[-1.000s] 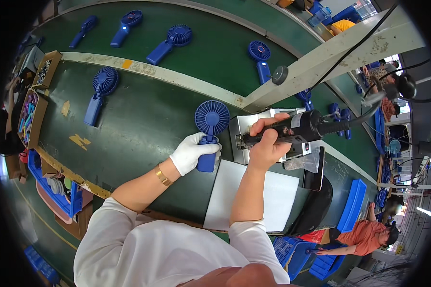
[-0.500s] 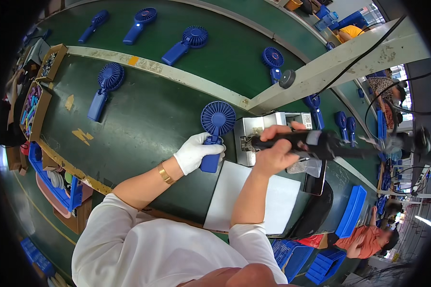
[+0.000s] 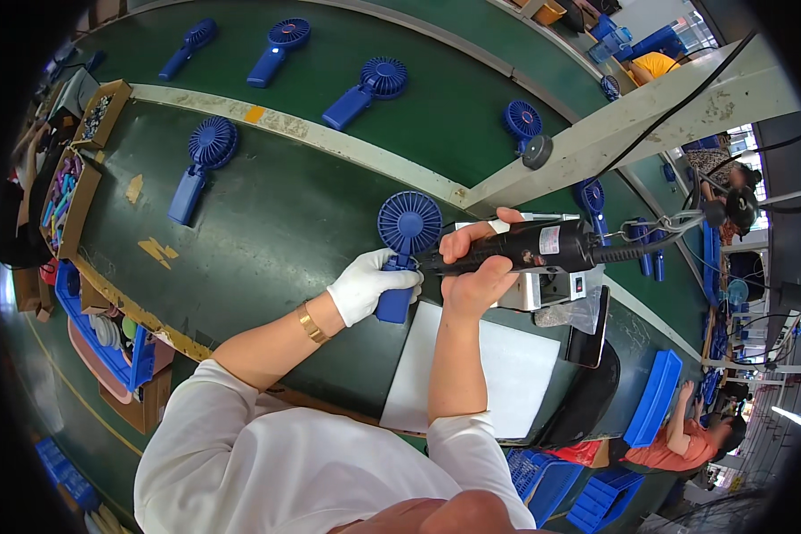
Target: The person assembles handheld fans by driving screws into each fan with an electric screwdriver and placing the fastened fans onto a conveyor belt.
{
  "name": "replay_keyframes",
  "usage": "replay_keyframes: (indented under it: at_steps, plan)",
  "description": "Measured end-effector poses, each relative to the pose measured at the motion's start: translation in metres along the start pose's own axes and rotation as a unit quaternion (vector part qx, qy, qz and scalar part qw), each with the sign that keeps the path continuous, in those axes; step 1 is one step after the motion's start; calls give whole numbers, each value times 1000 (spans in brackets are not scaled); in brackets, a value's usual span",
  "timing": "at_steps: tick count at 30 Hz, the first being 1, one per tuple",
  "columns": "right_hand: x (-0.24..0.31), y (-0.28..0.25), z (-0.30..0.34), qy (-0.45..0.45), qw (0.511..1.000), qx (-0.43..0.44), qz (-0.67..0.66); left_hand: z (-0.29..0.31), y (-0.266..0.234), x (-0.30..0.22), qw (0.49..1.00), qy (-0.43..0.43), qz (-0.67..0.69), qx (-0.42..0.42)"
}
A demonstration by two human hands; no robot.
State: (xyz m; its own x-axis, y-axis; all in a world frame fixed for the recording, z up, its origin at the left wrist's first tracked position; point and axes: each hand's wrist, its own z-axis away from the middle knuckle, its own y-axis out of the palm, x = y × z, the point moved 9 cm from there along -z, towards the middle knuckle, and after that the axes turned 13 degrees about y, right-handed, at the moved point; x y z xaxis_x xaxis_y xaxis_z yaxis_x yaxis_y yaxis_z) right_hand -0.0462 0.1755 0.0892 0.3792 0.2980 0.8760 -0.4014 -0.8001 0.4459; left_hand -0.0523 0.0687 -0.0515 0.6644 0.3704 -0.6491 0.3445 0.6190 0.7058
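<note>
**Blue fan (image 3: pixel 409 224) in the left hand (image 3: pixel 362 287), black power driver (image 3: pixel 529 247) in the right hand (image 3: pixel 473 274)**

At the centre of the frame we see the fan upright, its round grille toward the top and its handle below. The left hand, in a white glove, is closed around that handle. The right hand, bare, grips the driver, which lies nearly level with its nose pointing left toward the fan's neck. We cannot quite tell whether the tip touches the fan, since fingers and dark parts crowd together there.

Right of centre, partly behind the right hand, we find a pale metal device (image 3: pixel 527 294), with a clear plastic bag (image 3: pixel 583 311) just beside it. A white sheet (image 3: pixel 418 383) lies on the green bench (image 3: pixel 267 231) in the lower middle, under the right forearm. In the upper left, we see another fan (image 3: pixel 187 196) lying on the bench, and a carton (image 3: pixel 84 206) of coloured pieces at the far left.
</note>
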Motion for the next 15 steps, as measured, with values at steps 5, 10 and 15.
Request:
replay_keyframes:
  at_steps: [5,10,15]
  plan:
    - [-5,0,-1,16,1000,-2,1,-1,0,-1,1000,7,-5,-3]
    - [-9,10,4,4,1000,22,22,-1,-2,-1,1000,10,13,-14]
    - [-3,11,6,7,999,19,25,0,-3,-3,1000,8,14,-21]
